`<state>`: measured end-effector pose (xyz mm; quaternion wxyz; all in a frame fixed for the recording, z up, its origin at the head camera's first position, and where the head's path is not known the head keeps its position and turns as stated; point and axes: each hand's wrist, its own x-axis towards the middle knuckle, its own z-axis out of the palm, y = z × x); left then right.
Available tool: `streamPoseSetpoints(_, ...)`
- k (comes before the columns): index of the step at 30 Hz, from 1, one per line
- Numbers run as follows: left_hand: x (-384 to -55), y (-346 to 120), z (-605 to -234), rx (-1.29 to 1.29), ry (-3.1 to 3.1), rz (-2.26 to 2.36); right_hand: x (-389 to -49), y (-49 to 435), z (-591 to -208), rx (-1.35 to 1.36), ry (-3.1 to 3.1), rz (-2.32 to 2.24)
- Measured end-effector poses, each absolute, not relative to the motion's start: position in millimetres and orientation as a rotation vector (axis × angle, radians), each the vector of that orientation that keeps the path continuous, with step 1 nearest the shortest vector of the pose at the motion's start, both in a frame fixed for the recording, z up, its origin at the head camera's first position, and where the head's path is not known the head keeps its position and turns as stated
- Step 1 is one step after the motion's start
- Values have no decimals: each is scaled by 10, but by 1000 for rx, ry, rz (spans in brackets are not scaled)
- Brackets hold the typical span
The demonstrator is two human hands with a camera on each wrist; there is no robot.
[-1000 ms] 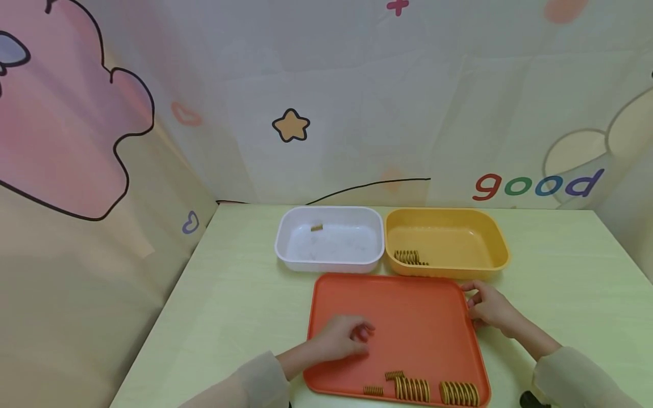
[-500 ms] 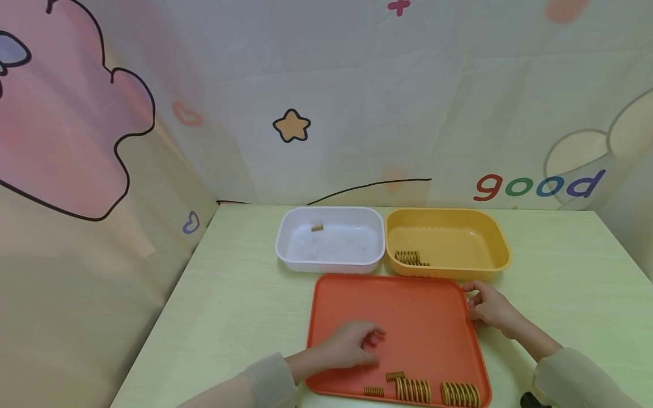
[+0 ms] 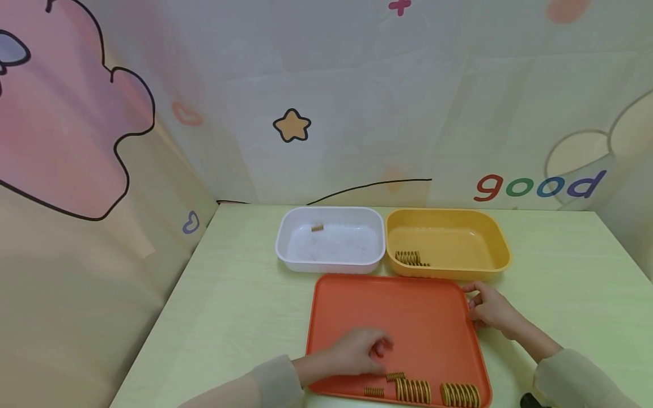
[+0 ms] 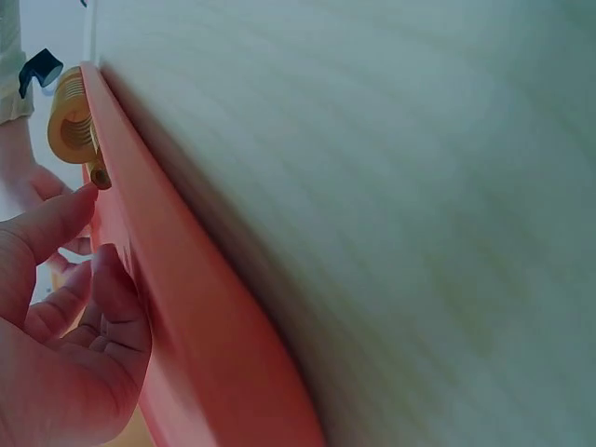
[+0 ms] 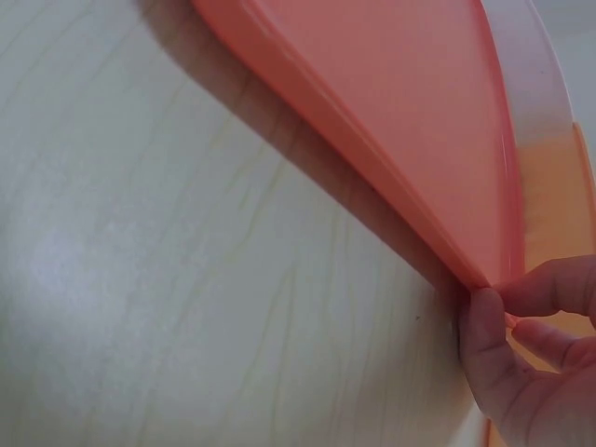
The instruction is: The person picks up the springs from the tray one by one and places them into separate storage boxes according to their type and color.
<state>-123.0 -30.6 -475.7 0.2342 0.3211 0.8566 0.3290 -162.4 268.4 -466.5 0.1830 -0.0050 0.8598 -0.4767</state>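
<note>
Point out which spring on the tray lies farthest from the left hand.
The rightmost large spring, off alone; the other large spring and both small springs lie nearer the left hand.

The person wears plain, pale beige sleeves (image 3: 581,377), loose and wide at the opening, above bare hands (image 3: 357,351).

A makeshift tabletop work station occupies a corner walled off by creased, cartoon-printed sheeting (image 3: 357,153); whether home or workplace lies beyond cannot be told. A star (image 3: 292,125), a purple heart (image 3: 191,215) and the multicolored word "good" (image 3: 539,186) decorate the sheeting, while a pale, wood-grained table (image 3: 245,300) carries an orange tray (image 3: 398,306) of brass-colored coil springs (image 3: 412,391) before a white bin (image 3: 331,243) and a yellow bin (image 3: 454,241).
</note>
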Motion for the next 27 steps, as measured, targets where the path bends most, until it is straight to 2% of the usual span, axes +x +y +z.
streamPoseSetpoints(27,-1176,-210,-4775,1032,2366,714,-1622,2677,-4658,-16,2427,-1340)
